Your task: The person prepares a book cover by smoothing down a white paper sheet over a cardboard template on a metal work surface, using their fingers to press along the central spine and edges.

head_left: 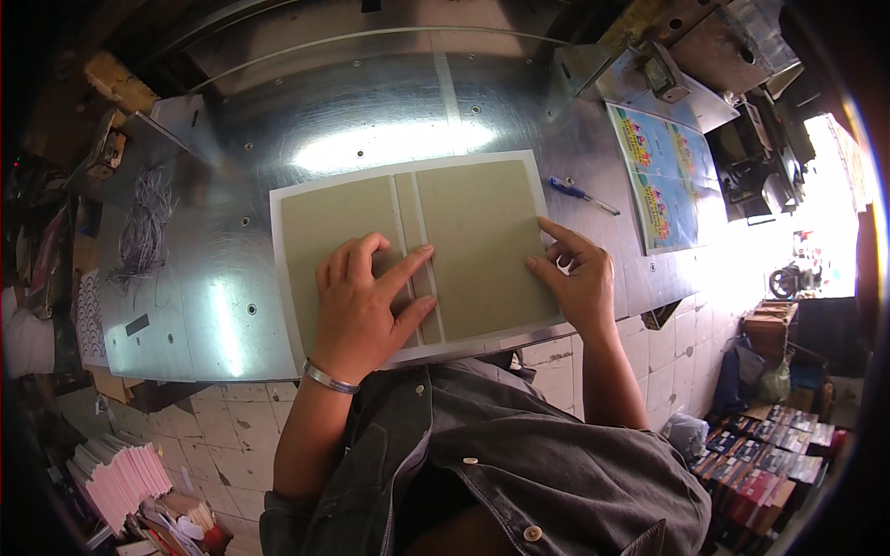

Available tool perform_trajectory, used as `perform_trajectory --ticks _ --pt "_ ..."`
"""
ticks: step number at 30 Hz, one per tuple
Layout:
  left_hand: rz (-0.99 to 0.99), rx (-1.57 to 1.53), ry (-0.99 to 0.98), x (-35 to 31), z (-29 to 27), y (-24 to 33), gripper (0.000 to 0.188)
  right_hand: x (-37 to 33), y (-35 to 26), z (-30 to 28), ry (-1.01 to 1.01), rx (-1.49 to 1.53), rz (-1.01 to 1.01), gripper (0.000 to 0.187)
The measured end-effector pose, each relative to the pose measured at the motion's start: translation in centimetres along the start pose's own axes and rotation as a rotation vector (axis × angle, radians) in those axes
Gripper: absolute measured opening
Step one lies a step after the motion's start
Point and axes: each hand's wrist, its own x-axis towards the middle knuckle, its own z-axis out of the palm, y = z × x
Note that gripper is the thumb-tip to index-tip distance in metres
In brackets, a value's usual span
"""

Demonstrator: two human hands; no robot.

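Two olive-grey boards, the left board and the right board, lie flat on a larger white sheet whose border shows around them. A narrow spine strip runs between the boards, with a thin white gap on each side. My left hand rests with fingers apart over the left board and the strip; its index fingertip and thumb touch near the right board's inner edge. At the right board's outer edge is my right hand, thumb and index finger apart against it, the other fingers curled.
On the shiny metal table, a blue pen lies right of the boards, near colourful printed sheets. Tangled string lies at the left. Metal plates stand at both far corners. Stacked pink paper and boxes are on the floor.
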Motion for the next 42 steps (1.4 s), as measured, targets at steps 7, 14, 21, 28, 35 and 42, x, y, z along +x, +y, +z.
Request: perform_trajectory --ticks 7,14,21,28,35,42 --pt "0.004 0.010 0.012 0.0 0.1 0.0 0.056 -0.1 -0.2 -0.2 0.001 -0.041 -0.057 0.057" --pt "-0.007 -0.004 -0.003 0.0 0.0 0.0 0.055 -0.2 -0.3 -0.4 -0.005 -0.056 -0.056 0.060" --pt "0.000 0.001 -0.001 0.0 -0.1 0.0 0.055 -0.3 -0.1 -0.2 -0.003 -0.041 -0.056 0.061" --pt "0.002 0.015 0.004 0.2 -0.2 0.1 0.056 -0.3 0.0 -0.1 0.008 -0.048 -0.077 0.060" --pt "-0.001 0.022 -0.008 0.1 -0.1 0.0 0.057 -0.2 0.2 0.0 0.007 -0.039 -0.078 0.060" --pt "0.003 0.026 -0.003 0.1 -0.1 0.0 0.057 -0.3 0.2 0.1 0.008 -0.029 -0.077 0.060"
